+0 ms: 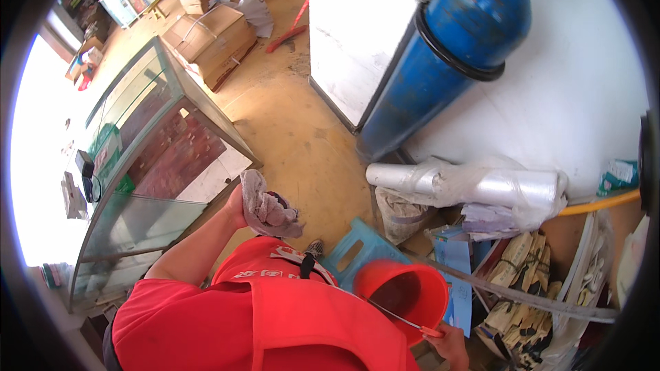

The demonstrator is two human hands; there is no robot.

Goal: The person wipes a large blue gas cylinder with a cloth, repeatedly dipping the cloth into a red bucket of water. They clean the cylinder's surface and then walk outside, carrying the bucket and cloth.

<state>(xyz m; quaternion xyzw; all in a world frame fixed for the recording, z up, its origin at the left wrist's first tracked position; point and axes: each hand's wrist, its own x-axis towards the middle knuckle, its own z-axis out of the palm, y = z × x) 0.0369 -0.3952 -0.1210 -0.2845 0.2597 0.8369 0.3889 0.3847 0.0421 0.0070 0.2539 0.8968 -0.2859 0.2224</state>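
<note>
My left hand [238, 207] grips a crumpled grey-pink cloth [268, 208] beside the glass display case [185, 95]. At the lower right, my right hand [449, 342] holds a red plastic bucket [435, 288] by its wire handle [392, 313] with an orange grip. The bucket is tilted, its opening faces up and right, and its inside looks dark; whether it holds liquid I cannot tell. Behind the bucket stands a light blue plastic stool [361, 247]. A red apron [319, 319] covers the front of my body.
A blue gas cylinder [443, 62] leans by the white wall. Below it lie a roll of clear plastic film [505, 185], a sack [399, 214] and bundled gloves [515, 263]. Cardboard boxes [211, 36] and a red broom-like tool [286, 38] are on the floor ahead.
</note>
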